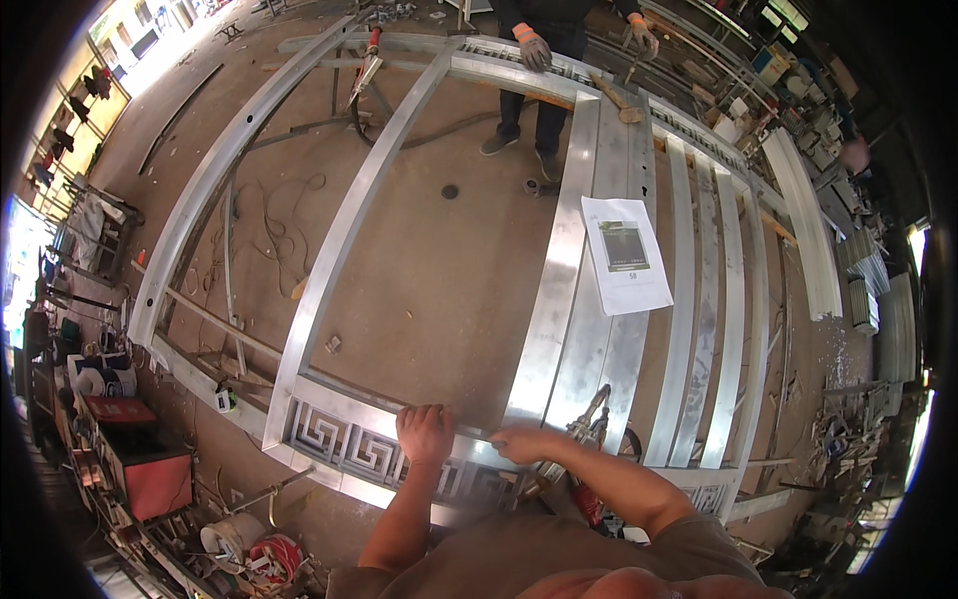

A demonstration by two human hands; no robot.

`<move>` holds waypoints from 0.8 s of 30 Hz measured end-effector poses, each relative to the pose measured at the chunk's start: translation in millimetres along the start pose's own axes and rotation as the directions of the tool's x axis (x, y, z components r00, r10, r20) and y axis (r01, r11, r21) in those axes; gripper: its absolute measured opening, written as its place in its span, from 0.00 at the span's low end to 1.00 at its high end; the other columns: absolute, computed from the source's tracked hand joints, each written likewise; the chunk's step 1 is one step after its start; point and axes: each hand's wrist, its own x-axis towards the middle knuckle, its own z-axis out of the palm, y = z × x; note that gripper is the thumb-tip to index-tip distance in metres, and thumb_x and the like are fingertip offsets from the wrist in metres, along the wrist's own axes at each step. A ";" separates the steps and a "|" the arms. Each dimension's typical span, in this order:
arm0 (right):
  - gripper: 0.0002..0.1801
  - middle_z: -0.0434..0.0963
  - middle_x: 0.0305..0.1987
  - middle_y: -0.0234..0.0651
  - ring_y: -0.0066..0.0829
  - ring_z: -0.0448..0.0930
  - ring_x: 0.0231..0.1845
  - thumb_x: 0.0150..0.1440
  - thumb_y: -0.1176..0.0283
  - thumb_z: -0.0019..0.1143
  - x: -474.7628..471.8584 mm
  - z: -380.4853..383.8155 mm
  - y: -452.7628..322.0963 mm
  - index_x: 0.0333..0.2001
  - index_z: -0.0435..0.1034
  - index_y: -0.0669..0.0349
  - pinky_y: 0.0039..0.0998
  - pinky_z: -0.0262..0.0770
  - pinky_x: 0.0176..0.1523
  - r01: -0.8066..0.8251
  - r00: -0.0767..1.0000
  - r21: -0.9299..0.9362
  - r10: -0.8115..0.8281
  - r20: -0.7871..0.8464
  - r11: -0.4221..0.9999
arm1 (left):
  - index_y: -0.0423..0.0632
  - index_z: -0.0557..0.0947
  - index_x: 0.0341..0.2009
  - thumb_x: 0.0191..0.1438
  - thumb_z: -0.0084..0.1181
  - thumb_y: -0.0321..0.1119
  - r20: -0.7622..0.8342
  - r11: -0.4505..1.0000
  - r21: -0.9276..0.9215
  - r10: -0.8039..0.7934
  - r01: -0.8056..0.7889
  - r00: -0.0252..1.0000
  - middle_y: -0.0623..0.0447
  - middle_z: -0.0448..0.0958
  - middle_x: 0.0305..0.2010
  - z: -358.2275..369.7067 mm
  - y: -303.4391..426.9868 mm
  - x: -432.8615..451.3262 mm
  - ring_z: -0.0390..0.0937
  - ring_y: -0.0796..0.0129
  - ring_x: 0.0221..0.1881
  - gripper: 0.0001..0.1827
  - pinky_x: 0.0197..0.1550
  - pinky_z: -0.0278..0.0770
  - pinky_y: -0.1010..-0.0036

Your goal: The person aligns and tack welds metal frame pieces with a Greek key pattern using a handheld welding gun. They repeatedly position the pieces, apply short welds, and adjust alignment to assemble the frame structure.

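A large metal frame [359, 195] of silvery bars lies before me, with Greek-key fretwork panels [359, 449] along its near edge. My left hand [425, 433] rests on the top edge of the near rail, fingers curled over it. Just right of it, my right hand [518, 445] is at the same rail with its fingers curled; whether it holds something small I cannot tell. By my right forearm sits a welding torch or clamp-like tool [591, 419] with a red part below. A printed sheet of paper [627, 254] lies on the wide bars to the right.
A co-worker in gloves [533, 46] stands at the far rail, near a wooden-handled mallet [627, 112]. A red-handled tool [367, 71] with a hose lies at the far left. A red box [153, 479] and a bucket [230, 535] stand at left; metal profiles [804, 224] lie right.
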 end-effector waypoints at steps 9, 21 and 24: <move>0.28 0.76 0.68 0.52 0.51 0.75 0.70 0.65 0.64 0.47 -0.6 3.3 1.7 0.67 0.72 0.59 0.42 0.69 0.73 0.028 0.997 0.027 -0.026 -0.066 0.999 | 0.50 0.89 0.34 0.61 0.61 0.42 0.002 1.000 0.007 0.001 -0.001 1.000 0.51 0.87 0.37 0.5 -0.4 0.3 0.83 0.53 0.44 0.11 0.63 0.71 0.55; 0.24 0.81 0.60 0.52 0.53 0.80 0.62 0.66 0.62 0.46 -3.9 -1.5 -16.3 0.63 0.74 0.56 0.46 0.74 0.65 -0.042 0.997 -0.006 0.041 -0.070 0.999 | 0.50 0.89 0.33 0.61 0.62 0.42 -0.011 1.000 0.022 0.019 -0.019 1.000 0.51 0.86 0.36 1.4 1.6 0.9 0.82 0.53 0.43 0.11 0.63 0.71 0.55; 0.22 0.82 0.57 0.53 0.54 0.81 0.59 0.65 0.61 0.46 -3.4 -2.2 -21.9 0.59 0.75 0.56 0.48 0.75 0.63 -0.044 0.997 0.000 0.044 -0.060 0.999 | 0.50 0.89 0.33 0.61 0.62 0.42 0.001 1.000 0.027 0.005 -0.005 1.000 0.51 0.87 0.37 0.5 -0.1 -0.1 0.82 0.53 0.43 0.11 0.63 0.70 0.55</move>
